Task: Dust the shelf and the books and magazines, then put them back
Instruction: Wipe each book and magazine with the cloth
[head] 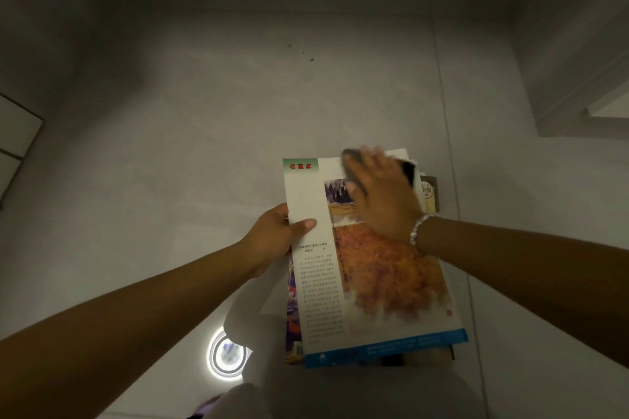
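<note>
Magazine (367, 258): centre to lower right of the frame, topmost of a stack, above the grey tiled floor (204, 112); page with Chinese text and an orange landscape painting faces up.
Left hand (277, 235): at the magazine's left edge, gripping it; thumb lies on the page, fingers curl underneath.
Right hand (381, 194): flat on the upper right part of the page, fingers extended and blurred, pressing a dark cloth (406, 168) onto the paper.
Cloth: beneath the right palm, showing past the fingertips and at the hand's right.
Bracelet (420, 226): pale beads on the right wrist.
Stack (429, 194): further books under the magazine, edges showing at right.
</note>
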